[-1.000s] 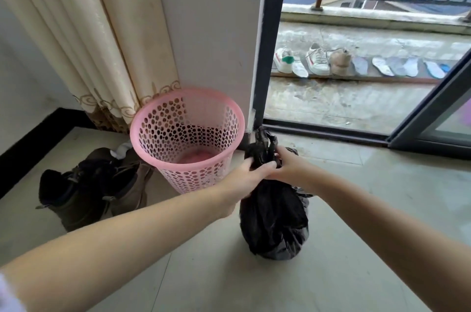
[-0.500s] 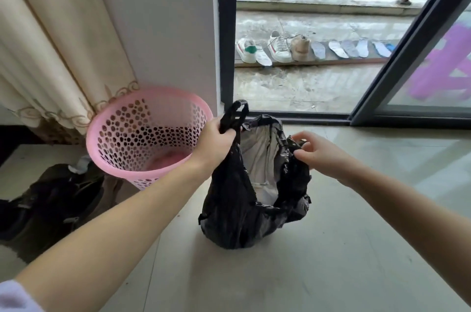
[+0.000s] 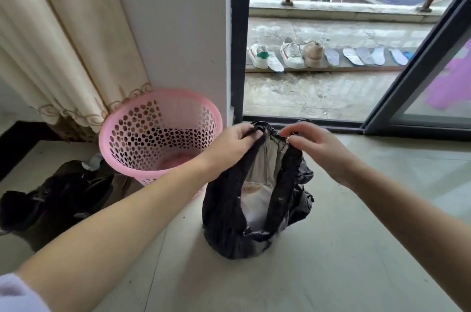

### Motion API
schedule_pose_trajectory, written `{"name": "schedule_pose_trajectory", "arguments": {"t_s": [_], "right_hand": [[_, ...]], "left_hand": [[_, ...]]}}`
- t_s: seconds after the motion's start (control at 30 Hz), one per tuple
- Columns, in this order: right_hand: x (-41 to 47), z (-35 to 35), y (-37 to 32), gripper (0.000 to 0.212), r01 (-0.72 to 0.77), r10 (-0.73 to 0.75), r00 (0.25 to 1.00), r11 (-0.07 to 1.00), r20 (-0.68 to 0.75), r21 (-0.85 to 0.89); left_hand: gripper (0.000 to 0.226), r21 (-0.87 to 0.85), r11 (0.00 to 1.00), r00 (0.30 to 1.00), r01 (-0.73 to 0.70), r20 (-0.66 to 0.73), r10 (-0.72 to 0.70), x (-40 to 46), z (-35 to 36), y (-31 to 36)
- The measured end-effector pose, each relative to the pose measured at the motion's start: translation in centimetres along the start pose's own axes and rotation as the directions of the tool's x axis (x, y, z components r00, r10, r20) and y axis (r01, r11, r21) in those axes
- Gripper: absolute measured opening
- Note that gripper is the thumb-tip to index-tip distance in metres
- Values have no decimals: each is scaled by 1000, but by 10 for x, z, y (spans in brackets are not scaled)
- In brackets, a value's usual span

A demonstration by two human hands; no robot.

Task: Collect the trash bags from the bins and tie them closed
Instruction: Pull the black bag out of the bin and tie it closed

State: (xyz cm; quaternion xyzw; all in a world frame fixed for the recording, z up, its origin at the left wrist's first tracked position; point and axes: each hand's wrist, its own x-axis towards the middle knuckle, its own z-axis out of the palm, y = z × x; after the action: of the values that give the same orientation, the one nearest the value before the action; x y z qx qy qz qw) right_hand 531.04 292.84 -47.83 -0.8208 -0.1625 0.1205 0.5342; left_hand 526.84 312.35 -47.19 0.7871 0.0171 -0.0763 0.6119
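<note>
The black plastic trash bag (image 3: 257,199) stands on the pale tiled floor (image 3: 356,248) near the middle of the view, its mouth open so that pale paper-like contents show inside. The left hand (image 3: 235,144) grips one gathered handle strip of the bag at its upper left edge, fingers curled round the dark plastic. The right hand (image 3: 314,144) pinches the opposite strip at the bag's upper right edge between fingertips and thumb. The two hands sit near each other above the bag, with the two strips pulled up and the opening between them.

At about 10 o'clock from the bag, just beside it, stands a round pink perforated plastic bin (image 3: 160,138) with no liner in it; its pink bottom is visible through the top. At 9 o'clock, near the bin's base, lie dark boots (image 3: 51,199) on the floor. A cream curtain with an embroidered hem (image 3: 63,44) hangs at 11 o'clock behind the bin. At 12 to 1 o'clock, beyond a dark sliding door frame (image 3: 239,39), white sneakers (image 3: 275,55) and insoles (image 3: 367,55) are lined up on a balcony.
</note>
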Motion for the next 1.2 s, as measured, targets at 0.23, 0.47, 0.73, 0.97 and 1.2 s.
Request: {"name": "schedule_pose_trajectory", "arguments": {"t_s": [0.23,0.47,0.73,0.97,1.2], "right_hand": [[2,-11,-47,63,-153,208,962,949,180,-277],[1,-21,-50,26,-55,93,996,446,-15,-894],[-10,-44,-79,16,80,-106,994,875,27,477],[-13,-36,-58,83,-28,36,961,999,276,-32],[-19,9,-75,22,197,-64,887,948,457,-251]], "left_hand": [[27,-19,999,981,-45,-188,41,-6,-23,22],[11,268,955,928,-129,-306,211,1,-29,30],[17,131,985,970,-115,-200,140,-7,-27,45],[26,-8,985,983,-171,-64,170,-22,-27,59],[23,327,806,865,-494,283,415,-38,8,73]]}}
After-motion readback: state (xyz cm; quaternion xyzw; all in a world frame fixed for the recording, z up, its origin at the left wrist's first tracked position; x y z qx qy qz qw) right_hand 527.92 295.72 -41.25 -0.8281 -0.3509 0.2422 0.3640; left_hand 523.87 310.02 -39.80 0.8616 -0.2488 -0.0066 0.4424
